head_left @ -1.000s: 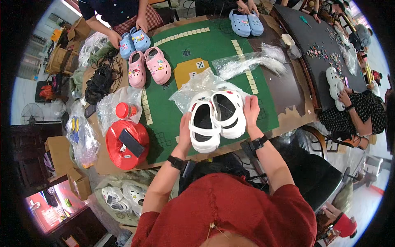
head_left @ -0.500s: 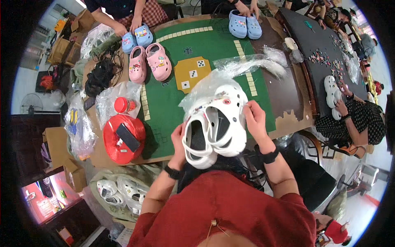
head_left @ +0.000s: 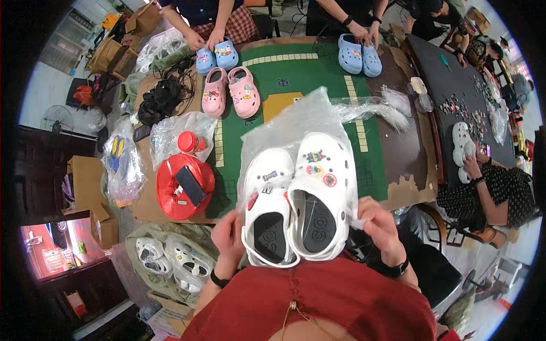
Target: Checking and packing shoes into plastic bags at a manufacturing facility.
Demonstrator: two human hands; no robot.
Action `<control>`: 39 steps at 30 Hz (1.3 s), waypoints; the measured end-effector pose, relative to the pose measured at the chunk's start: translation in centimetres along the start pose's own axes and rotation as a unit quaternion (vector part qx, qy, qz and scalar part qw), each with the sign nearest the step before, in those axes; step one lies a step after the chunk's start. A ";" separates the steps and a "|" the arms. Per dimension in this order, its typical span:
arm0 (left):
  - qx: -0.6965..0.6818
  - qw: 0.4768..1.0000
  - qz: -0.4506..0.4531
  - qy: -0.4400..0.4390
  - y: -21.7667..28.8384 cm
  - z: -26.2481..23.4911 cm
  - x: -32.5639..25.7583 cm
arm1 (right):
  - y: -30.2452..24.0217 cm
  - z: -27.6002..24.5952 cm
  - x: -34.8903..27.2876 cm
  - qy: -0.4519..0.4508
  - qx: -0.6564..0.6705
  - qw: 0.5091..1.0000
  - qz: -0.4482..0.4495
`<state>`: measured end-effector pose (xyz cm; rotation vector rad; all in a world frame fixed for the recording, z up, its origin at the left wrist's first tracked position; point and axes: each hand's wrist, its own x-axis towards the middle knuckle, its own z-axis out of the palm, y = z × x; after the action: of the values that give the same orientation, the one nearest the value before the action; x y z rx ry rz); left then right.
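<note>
A pair of white clogs [head_left: 323, 196] with colourful charms lies side by side, toes pointing away from me, close against my red shirt. Their toe ends are inside a clear plastic bag [head_left: 284, 133], while the dark-lined heel ends stick out of its near opening. My right hand [head_left: 382, 230] pinches the bag's edge beside the right clog. At the left clog's side, my left hand [head_left: 228, 236] is closed at the bag's other edge, its fingertips partly hidden.
Pink clogs [head_left: 243, 94] stand on the green table mat [head_left: 273, 74]. Across the table, two people handle blue clogs [head_left: 359, 55]. A red twine roll [head_left: 183, 187] with a phone [head_left: 190, 186] on it and a red-lidded jar [head_left: 190, 142] are at left. Bagged white clogs [head_left: 187, 264] lie lower left.
The clogs have levelled out, heels nearer my body, and the bag now lies spread over their toes. My right hand has moved down from the clog's side to the bag's edge.
</note>
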<state>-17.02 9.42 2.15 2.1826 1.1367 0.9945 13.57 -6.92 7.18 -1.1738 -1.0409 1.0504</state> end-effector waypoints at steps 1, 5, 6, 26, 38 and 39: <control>0.020 0.999 0.025 -0.009 0.4 -0.6 -0.4 | -0.4 -0.1 -0.1 -0.034 -0.014 0.999 -0.006; -0.042 0.984 -0.162 -0.055 0.8 -1.3 -1.0 | 0.2 0.9 0.1 0.011 0.011 0.999 0.046; -0.104 0.971 -0.210 -0.055 0.0 -0.4 -1.1 | 1.2 1.5 0.7 0.069 0.044 0.992 0.091; -0.074 0.986 -0.118 -0.096 -1.9 6.0 7.5 | 9.8 -3.0 8.8 0.251 -0.171 0.953 -0.013; -0.095 0.983 -0.113 -0.106 -5.2 6.6 7.3 | 12.7 -3.4 6.7 0.285 -0.130 0.950 0.008; -0.110 0.982 -0.064 -0.142 -3.7 5.8 7.8 | 12.4 -2.8 7.1 0.289 -0.097 0.951 -0.052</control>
<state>-11.26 17.50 -1.04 1.9719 0.9692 0.6900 16.75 0.61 -4.94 -1.4533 -0.7355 0.4731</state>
